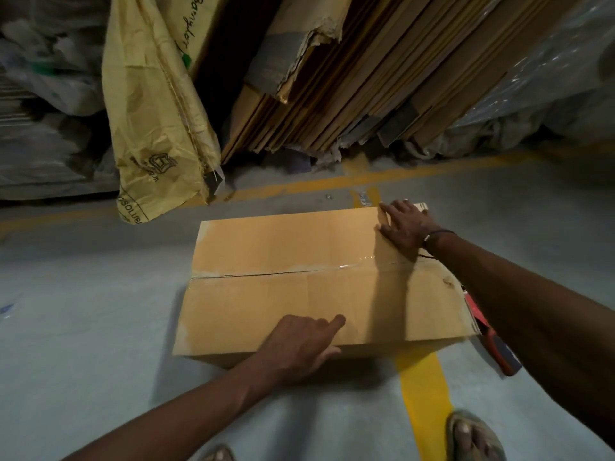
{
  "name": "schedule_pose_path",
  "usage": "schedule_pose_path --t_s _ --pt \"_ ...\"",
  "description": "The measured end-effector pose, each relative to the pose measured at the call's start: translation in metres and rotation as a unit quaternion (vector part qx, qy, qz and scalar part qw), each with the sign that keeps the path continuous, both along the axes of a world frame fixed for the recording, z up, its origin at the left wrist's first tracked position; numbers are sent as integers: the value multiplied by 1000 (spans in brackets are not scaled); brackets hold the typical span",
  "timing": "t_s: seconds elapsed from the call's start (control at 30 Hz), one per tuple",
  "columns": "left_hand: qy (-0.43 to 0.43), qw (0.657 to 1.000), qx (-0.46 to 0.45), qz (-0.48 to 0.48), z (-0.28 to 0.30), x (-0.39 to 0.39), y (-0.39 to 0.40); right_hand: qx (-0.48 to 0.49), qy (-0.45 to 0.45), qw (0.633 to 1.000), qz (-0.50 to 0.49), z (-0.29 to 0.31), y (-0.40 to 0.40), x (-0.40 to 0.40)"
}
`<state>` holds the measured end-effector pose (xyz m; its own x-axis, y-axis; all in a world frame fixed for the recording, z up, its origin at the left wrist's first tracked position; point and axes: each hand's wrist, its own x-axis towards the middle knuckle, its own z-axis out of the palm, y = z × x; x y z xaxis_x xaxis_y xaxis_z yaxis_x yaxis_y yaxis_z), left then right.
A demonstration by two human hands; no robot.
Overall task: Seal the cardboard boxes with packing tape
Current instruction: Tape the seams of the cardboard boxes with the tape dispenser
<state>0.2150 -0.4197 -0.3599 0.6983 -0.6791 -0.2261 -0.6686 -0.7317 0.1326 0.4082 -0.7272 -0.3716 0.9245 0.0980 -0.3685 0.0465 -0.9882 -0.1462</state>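
Sitting flat on the grey floor (83,327), box (299,294) w/ flaps closed, clear tape (349,265) running along the centre seam. Left hand (299,347) gripping the near edge, thumb on top, fingers curling down the front. Right hand (407,224) pressing flat on the far right corner, fingers straight & spread. Lying just right of box, red tape gun (496,347), partly hidden by the forearm.

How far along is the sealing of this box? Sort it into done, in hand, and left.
Done: the cardboard box has its flaps closed, and clear tape shines along the right part of the seam. In hand: the left hand grips the near edge while the right hand presses flat on the far right corner. Left: the seam's left part looks bare; the tape dispenser lies on the floor.
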Motion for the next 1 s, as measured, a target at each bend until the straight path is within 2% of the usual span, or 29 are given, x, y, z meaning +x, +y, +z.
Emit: schedule_pose_path --t_s 0.2,0.27,0.33,0.4,0.47,0.57,0.63,0.7,0.83,1.0 --pt "-74 996 -5 -51 -20 4 30 -28 -28 999 15 4 -23 -37" --pt "-126 992 -1 -22 -22 14 49 -35 -26 999 6 4 -35 -58" --pt "-142 989 -7 39 -20 26 63 -36 -20 999 -22 3 -44 -83" --pt "-115 987 -27 108 -14 37 68 -31 -30 998 -49 -1 -47 -112" --pt "-44 979 -56 193 -10 48 64 -42 -49 995 -74 -3 -43 -140" --pt "72 928 -128 343 -3 56 40 -59 -58 990 -110 1 -31 -173" --pt "110 889 -173 409 -3 42 17 -67 -67 988 -119 2 -24 -187" --pt "137 870 -204 426 -4 8 -9 -64 -69 988 -123 -1 -22 -199" --pt "188 875 -179 409 -8 -54 -41 -71 -59 991 -98 -8 -24 -217" --pt "186 881 -185 394 -18 -44 -31 -13 -47 996 -72 10 -31 -239"
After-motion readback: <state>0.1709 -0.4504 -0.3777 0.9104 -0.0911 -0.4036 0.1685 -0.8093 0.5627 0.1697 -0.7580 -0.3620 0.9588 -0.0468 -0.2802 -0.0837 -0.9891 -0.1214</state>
